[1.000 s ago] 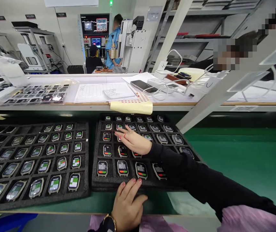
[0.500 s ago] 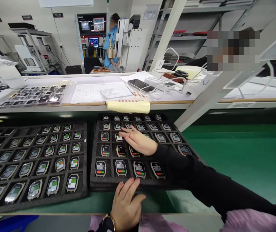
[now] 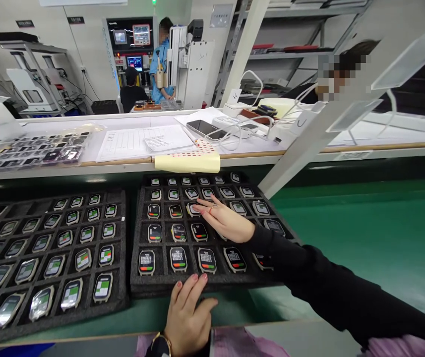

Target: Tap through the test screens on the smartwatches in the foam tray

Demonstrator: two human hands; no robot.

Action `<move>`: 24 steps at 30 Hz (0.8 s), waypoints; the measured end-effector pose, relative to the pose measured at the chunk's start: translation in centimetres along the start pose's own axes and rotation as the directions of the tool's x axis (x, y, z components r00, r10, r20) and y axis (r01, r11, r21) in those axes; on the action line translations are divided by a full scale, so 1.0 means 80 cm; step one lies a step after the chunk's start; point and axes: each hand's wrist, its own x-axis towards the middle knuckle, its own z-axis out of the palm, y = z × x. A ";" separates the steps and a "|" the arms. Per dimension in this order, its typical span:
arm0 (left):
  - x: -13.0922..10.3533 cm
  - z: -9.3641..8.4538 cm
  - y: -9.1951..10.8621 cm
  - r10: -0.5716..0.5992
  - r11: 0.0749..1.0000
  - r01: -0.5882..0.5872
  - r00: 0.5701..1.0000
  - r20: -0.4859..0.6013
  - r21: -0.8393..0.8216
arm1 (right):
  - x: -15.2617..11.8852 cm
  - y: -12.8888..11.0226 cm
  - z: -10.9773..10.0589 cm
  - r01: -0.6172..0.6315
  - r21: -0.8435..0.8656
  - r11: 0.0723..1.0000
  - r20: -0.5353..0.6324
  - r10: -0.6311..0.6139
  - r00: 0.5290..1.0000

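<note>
My right hand (image 3: pixel 227 218) is over the right black foam tray (image 3: pixel 135 277), fingers stretched out, fingertips at a watch (image 3: pixel 192 209) in the third row from the back. Watches with lit screens sit in the tray's compartments. Nearby, one watch (image 3: pixel 175 211) shows a dark screen with a coloured strip. My left hand (image 3: pixel 189 317) rests at the tray's front edge with its fingers apart, just below a watch (image 3: pixel 207 260) in the front row. Neither hand holds anything.
To the left lies another foam tray (image 3: pixel 122 292) of watches. Behind, a white shelf (image 3: pixel 123 162) bears papers (image 3: pixel 167 138), a phone (image 3: pixel 207 130), cables and a clear tray of parts. A slanted white post (image 3: pixel 290 148) stands right of the trays. People are in the background.
My right hand has moved one compartment to the right, from one watch to its neighbour. The watch it left now shows a dark screen with a coloured strip. The view has shifted slightly.
</note>
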 end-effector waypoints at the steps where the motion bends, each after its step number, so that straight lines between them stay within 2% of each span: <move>1: 0.000 0.000 0.000 0.000 1.000 0.000 1.000 -0.003 0.001 | 0.002 0.000 0.002 -0.005 -0.005 1.000 0.003 0.005 1.000; 5: 0.001 0.001 0.000 -0.001 1.000 0.001 1.000 -0.016 0.010 | 0.004 0.001 0.002 -0.009 0.004 1.000 0.044 0.008 0.999; 7: 0.001 0.001 0.000 -0.003 1.000 0.003 1.000 -0.016 0.010 | -0.001 0.003 -0.004 -0.013 0.010 1.000 0.028 0.013 1.000; 14: 0.000 0.004 -0.001 -0.020 1.000 0.020 1.000 -0.023 -0.005 | -0.031 0.019 -0.029 -0.132 -0.014 0.991 -0.008 0.132 0.991; 19: -0.001 0.006 -0.001 -0.027 1.000 0.027 0.999 -0.034 -0.012 | -0.047 0.030 -0.026 -0.178 -0.020 0.984 0.010 0.178 0.984; 24: -0.002 0.008 -0.001 -0.026 1.000 0.027 0.999 -0.042 0.006 | -0.049 0.036 -0.020 -0.198 -0.028 0.980 0.031 0.199 0.979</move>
